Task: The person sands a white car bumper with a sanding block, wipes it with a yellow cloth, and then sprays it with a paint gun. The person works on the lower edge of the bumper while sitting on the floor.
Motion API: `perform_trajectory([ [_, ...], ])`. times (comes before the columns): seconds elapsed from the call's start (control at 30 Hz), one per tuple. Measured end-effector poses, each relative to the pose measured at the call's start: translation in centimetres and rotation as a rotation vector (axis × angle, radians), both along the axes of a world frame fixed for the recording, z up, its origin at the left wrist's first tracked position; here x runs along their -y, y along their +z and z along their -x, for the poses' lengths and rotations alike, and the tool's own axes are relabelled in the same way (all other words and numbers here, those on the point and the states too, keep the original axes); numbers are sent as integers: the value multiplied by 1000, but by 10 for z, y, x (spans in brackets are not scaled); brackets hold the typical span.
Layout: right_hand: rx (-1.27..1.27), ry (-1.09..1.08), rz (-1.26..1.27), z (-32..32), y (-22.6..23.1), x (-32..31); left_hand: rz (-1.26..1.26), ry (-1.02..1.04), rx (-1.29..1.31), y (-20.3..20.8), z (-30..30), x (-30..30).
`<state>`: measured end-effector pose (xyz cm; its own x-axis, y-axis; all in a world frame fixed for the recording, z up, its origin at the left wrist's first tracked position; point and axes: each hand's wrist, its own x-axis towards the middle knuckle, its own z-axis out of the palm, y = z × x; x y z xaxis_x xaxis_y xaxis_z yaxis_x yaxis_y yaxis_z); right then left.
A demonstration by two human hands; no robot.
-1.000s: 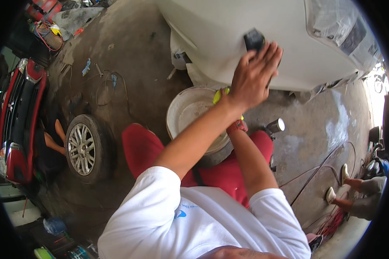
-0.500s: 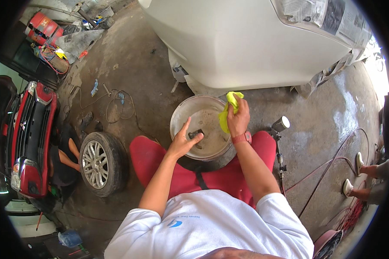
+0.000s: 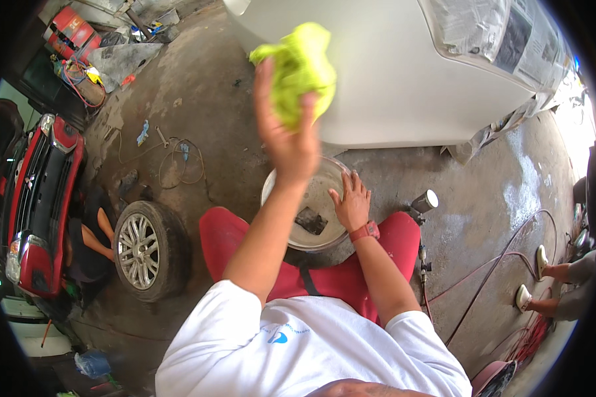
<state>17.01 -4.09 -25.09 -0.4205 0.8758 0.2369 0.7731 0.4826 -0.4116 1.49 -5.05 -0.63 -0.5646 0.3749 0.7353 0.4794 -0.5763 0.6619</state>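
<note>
A crumpled yellow-green cloth (image 3: 299, 73) is up in front of the pale car bumper (image 3: 384, 106), held by my left hand (image 3: 287, 135), its fingers and thumb curled round it. My right hand (image 3: 353, 204) hangs by the right side of a round, shallow basin (image 3: 329, 247), fingers apart and nothing in them; whether it touches the rim I cannot tell. A dark, flat, roughly square piece (image 3: 311, 220) lies in the basin, which stands on the floor between my knees.
Newspaper and plastic (image 3: 510, 40) cover the headlight. A spray gun (image 3: 425, 202) stands beside my right knee, with hoses (image 3: 503, 251) beyond. To the left are a wheel (image 3: 141, 250), a red front bumper (image 3: 40, 198) and a crouching person (image 3: 89, 238). Another person's feet (image 3: 533, 281) show at right.
The cloth has passed from my right hand to my left, which has risen from the basin toward the bumper. My right hand has lowered, and the dark piece now lies uncovered in the basin.
</note>
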Motion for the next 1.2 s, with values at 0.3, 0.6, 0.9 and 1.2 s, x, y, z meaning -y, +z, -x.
perform_trajectory([
  [0.3, -47, -6, 106, -5, -28, -5, 111, 602, -852, -16, 21, -99],
  [0.6, -91, 5, 60, -3, -23, -6, 335, -79, 361, -25, 225, -128],
  [0.9, -92, 51, 11, -8, -37, -8, 230, 316, -174, -108, 1, -82],
  [1.2, -286, 8, 276, -12, -42, -8, 453, 242, 129, -181, -79, -87],
])
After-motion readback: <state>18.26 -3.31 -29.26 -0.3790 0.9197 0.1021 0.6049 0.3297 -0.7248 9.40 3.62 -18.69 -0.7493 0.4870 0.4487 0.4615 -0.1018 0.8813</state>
